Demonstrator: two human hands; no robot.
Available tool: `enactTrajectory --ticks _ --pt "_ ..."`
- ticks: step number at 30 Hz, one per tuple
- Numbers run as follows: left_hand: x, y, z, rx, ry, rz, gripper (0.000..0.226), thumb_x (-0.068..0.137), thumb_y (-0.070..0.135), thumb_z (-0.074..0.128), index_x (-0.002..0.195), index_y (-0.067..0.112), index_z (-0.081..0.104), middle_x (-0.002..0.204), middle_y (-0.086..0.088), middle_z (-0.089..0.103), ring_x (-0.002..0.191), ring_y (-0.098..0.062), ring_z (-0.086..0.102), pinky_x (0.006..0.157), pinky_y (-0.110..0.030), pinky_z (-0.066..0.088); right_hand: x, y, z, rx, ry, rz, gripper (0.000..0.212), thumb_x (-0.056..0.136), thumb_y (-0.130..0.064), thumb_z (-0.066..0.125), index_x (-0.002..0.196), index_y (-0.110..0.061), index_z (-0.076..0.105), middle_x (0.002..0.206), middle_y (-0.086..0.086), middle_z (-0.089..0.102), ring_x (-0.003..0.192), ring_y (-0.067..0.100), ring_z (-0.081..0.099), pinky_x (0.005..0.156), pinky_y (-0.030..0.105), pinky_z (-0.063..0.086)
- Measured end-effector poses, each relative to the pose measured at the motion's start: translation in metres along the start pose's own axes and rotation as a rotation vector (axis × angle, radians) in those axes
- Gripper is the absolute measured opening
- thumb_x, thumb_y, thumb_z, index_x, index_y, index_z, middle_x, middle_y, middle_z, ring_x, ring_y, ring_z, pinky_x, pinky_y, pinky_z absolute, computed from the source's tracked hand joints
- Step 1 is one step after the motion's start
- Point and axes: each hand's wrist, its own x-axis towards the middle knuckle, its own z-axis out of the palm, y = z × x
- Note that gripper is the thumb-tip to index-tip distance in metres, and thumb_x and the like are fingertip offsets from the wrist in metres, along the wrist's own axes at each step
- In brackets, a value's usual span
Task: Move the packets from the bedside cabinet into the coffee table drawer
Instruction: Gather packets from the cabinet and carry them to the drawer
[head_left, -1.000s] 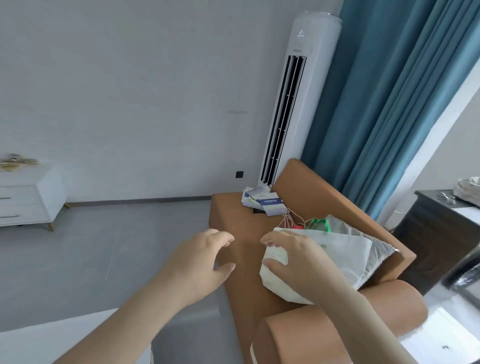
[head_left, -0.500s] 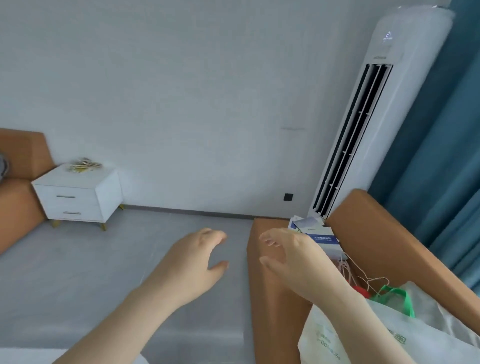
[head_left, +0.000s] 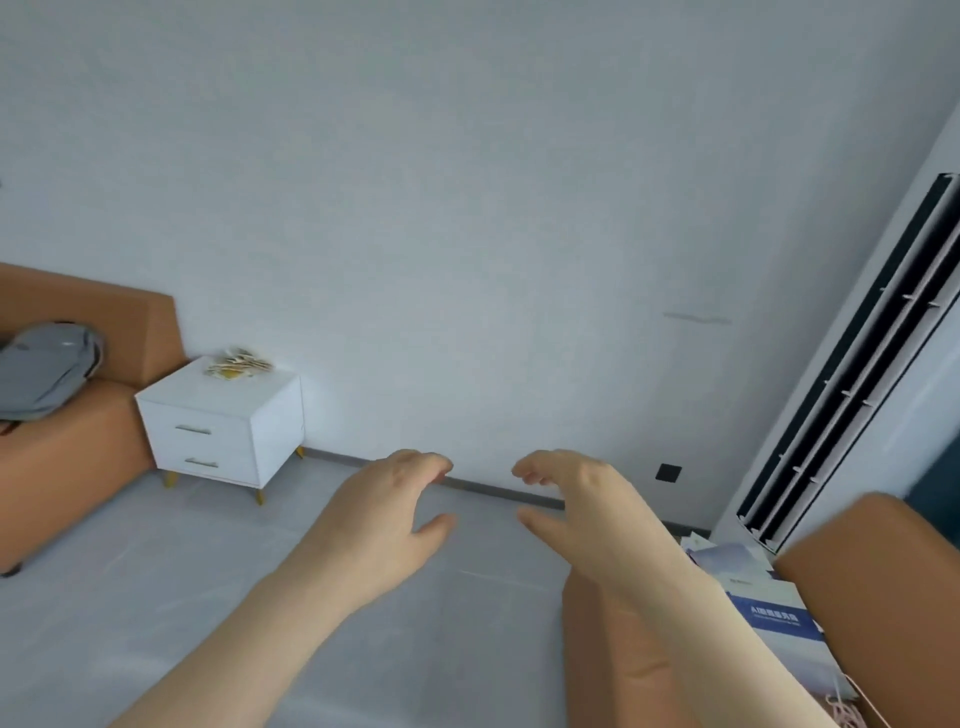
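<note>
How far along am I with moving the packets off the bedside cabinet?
Nothing looks done yet: the packets lie piled on top of the bedside cabinet across the room. In hand: nothing; the left hand and right hand are empty, fingers loosely curled. Left: fetch the packets and put them in the coffee table drawer, which is out of view.

Both hands raised, empty

Left hand (head_left: 384, 512) and right hand (head_left: 576, 506) reach forward side by side, apart, fingers loosely curled downward, thumbs pointing inward.
</note>
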Motion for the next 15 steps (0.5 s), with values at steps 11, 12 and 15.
enactTrajectory --ticks 11,12,15 --pt "0.152 -0.103 0.019 0.047 0.064 -0.147 0.043 0.089 0.04 0.057 0.129 0.031 0.048 0.124 0.016 0.052 0.115 -0.003 0.049 0.094 -0.022 0.041 0.219 0.032 0.045 0.049 -0.053 -0.176 0.036 0.091 -0.032 0.059 0.127 -0.029 0.054 0.119 -0.014 0.059 0.11 0.007 0.054 0.092 0.025 0.045" --pt "0.166 -0.111 0.019 0.051 0.065 -0.165 0.043 0.089 0.04 0.057 0.129 0.031 0.048 0.124 0.016 0.052 0.115 -0.004 0.049 0.094 -0.021 0.041 0.238 0.035 0.046 0.056 -0.054 -0.191 0.036 0.091 -0.032 0.059 0.127 -0.029 0.054 0.12 -0.014 0.059 0.111 0.007 0.054 0.092 0.024 0.045" --pt "0.206 -0.135 0.021 0.083 0.087 -0.203 0.043 0.089 0.04 0.057 0.13 0.03 0.048 0.123 0.017 0.052 0.114 -0.003 0.049 0.088 -0.015 0.036 0.294 0.043 0.052 0.066 -0.063 -0.243 0.036 0.092 -0.032 0.059 0.128 -0.029 0.053 0.12 -0.015 0.058 0.111 0.005 0.053 0.092 0.022 0.043"
